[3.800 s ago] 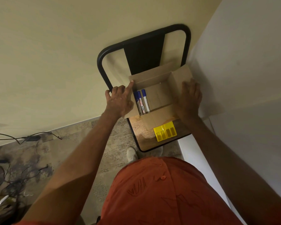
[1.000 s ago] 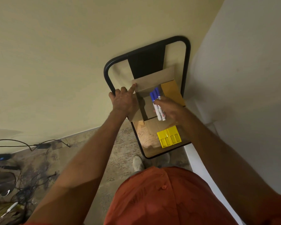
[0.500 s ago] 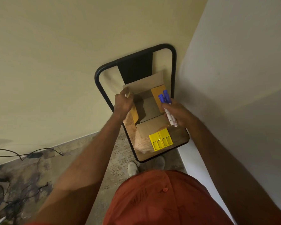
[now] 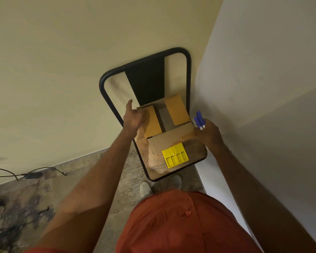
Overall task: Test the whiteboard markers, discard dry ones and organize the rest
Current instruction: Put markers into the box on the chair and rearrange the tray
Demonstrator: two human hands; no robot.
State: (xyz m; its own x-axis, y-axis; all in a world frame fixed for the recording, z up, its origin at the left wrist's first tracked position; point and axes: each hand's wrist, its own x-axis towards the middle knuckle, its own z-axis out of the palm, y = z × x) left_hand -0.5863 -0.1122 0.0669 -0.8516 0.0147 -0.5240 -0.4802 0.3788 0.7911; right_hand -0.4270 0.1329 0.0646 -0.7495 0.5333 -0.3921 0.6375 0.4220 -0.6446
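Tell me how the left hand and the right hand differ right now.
The left hand is open, fingers extended at the left flap of the cardboard box; the right hand is curled around blue-capped markers. The left hand holds nothing, while the right hand carries the markers at the box's right edge, near the wall. Both hover over the chair, on opposite sides of the box.

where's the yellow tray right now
In the head view, the yellow tray lies on the chair seat, at its near edge, touching or overlapping the cardboard box's front flap, lower left of the right hand.
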